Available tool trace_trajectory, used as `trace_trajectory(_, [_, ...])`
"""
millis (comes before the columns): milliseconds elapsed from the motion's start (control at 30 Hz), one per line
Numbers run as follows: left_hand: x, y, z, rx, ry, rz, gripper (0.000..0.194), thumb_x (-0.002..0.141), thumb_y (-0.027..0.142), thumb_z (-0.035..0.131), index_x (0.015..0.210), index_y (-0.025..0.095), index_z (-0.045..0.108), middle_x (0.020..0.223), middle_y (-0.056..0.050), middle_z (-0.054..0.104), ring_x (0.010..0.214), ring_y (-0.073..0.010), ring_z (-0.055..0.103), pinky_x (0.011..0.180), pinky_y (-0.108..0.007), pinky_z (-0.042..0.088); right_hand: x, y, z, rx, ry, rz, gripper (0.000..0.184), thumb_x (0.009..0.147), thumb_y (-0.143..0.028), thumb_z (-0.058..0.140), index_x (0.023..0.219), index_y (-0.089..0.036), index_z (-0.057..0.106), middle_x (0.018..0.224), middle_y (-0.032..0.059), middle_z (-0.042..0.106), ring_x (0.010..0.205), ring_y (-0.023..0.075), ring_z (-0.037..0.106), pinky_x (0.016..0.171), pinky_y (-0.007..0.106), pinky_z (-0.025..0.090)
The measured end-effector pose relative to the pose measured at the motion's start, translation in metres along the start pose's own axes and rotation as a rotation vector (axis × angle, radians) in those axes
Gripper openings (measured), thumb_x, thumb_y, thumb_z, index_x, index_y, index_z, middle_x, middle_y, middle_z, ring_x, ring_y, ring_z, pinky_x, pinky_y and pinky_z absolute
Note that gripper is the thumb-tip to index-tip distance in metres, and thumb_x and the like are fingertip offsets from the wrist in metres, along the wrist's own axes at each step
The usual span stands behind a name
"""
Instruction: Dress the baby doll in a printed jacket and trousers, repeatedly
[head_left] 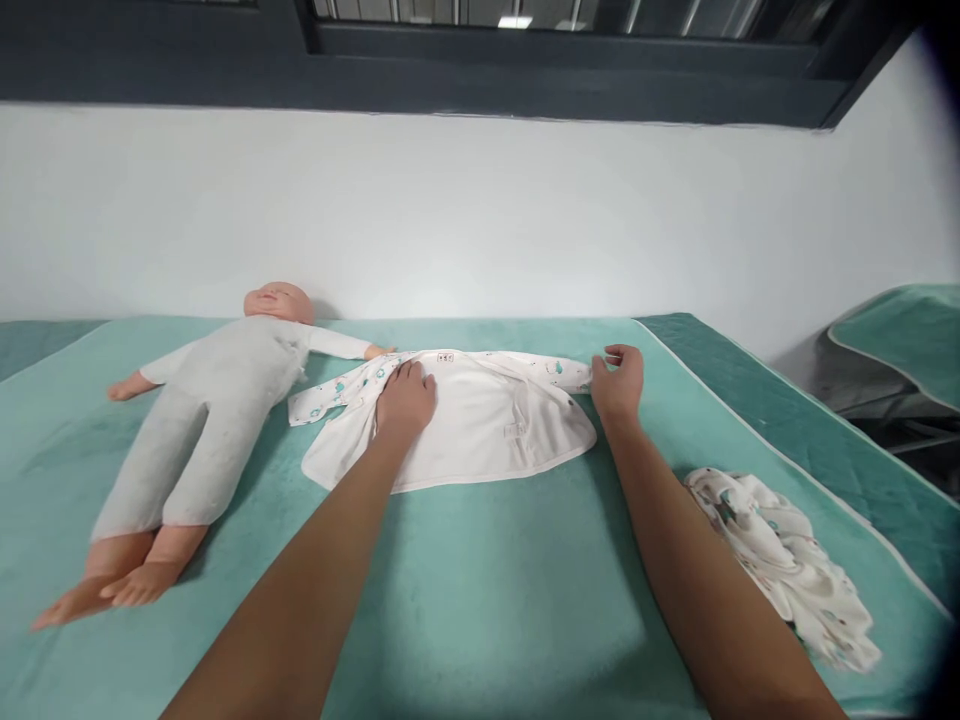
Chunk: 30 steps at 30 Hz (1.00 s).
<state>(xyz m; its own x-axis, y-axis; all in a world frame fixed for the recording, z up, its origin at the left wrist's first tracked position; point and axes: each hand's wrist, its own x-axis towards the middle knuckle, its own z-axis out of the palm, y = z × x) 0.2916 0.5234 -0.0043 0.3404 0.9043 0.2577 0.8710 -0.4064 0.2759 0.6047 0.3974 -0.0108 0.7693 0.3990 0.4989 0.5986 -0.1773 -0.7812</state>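
A small white baby shirt [480,420] with a printed pattern lies spread out on the teal mat [480,600]. My left hand [405,398] rests on its left shoulder part, fingers curled down onto the cloth near the left sleeve. At the shirt's right edge my right hand [619,382] pinches the right sleeve, fingers curled. A baby doll [217,400] in a grey bodysuit lies on its back to the left, one arm reaching toward the shirt.
A crumpled patterned cloth [787,570] lies on the mat at the right, near its white-piped edge. A white wall runs behind the mat. Another teal-covered surface [907,340] stands at the far right beyond a gap.
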Motion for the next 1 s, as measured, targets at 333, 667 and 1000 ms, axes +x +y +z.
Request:
trace_trajectory(333, [-0.001, 0.002, -0.001, 0.031, 0.004, -0.007, 0.047, 0.097, 0.033, 0.028, 0.131, 0.014, 0.054, 0.147, -0.012, 0.050, 0.140, -0.0286, 0.039, 0.118, -0.042, 0.029, -0.030, -0.015, 0.004, -0.312, -0.476, -0.451, 0.051, 0.098, -0.042, 0.036, 0.140, -0.014, 0.045, 0.150, 0.0173, 0.043, 0.140, 0.0292, 0.037, 0.114, 0.048, 0.032])
trace_trajectory(667, [-0.023, 0.014, -0.004, 0.104, -0.001, -0.035, 0.053, 0.099, 0.036, 0.025, 0.141, 0.015, 0.049, 0.158, -0.011, 0.036, 0.147, -0.0295, 0.026, 0.116, -0.051, 0.030, -0.055, -0.035, -0.003, -0.197, -0.491, -0.563, 0.046, 0.097, -0.043, 0.044, 0.131, -0.016, 0.057, 0.139, 0.0156, 0.056, 0.132, 0.0290, 0.048, 0.114, 0.049, 0.036])
trace_trajectory(1000, [-0.055, 0.017, -0.002, 0.160, -0.031, 0.068, 0.061, 0.100, 0.039, 0.018, 0.149, 0.009, 0.040, 0.159, -0.014, 0.033, 0.149, -0.0280, 0.026, 0.121, -0.048, 0.019, -0.130, -0.076, -0.024, -0.054, -0.935, -0.847, 0.042, 0.096, -0.048, 0.054, 0.132, -0.028, 0.056, 0.146, 0.0061, 0.052, 0.139, 0.0269, 0.043, 0.120, 0.055, 0.022])
